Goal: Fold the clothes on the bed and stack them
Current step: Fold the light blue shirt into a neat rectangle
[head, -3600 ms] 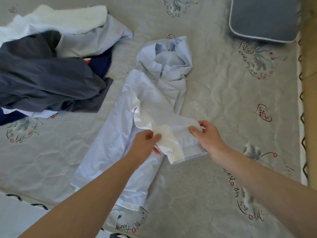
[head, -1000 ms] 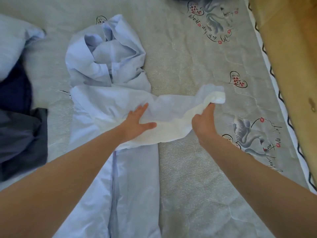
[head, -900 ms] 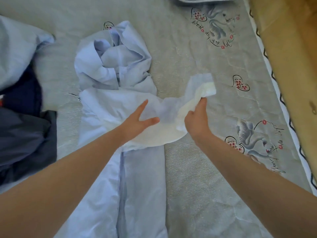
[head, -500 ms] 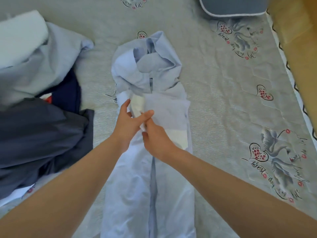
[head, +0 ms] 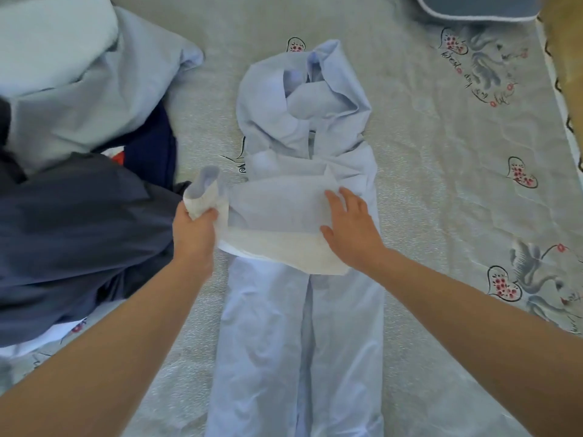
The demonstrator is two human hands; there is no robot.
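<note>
One light-blue shirt [head: 296, 342] is laid lengthwise down the middle of the bed [head: 441, 200], its hem toward the near edge and its crumpled collar toward the far edge. One sleeve [head: 277, 216] is drawn crosswise over the shirt's body, pointing toward the bed's left edge. Two hands are seen. The sleeve's cuff is gripped in the curled fingers of the left hand [head: 194, 231], raised just off the bed; the sleeve is pressed flat against the shirt by the right hand [head: 350, 225], fingers straight and spread (nothing is held in it). Half a second earlier both hands were pinched together at the shirt's centre; the cuff has since been pulled out leftward. One heap of unfolded clothes [head: 72, 184], dark grey, navy and pale, is piled along the left edge, just beside the cuff. One grey pillow [head: 473, 7] is partly seen at the far right corner.
</note>
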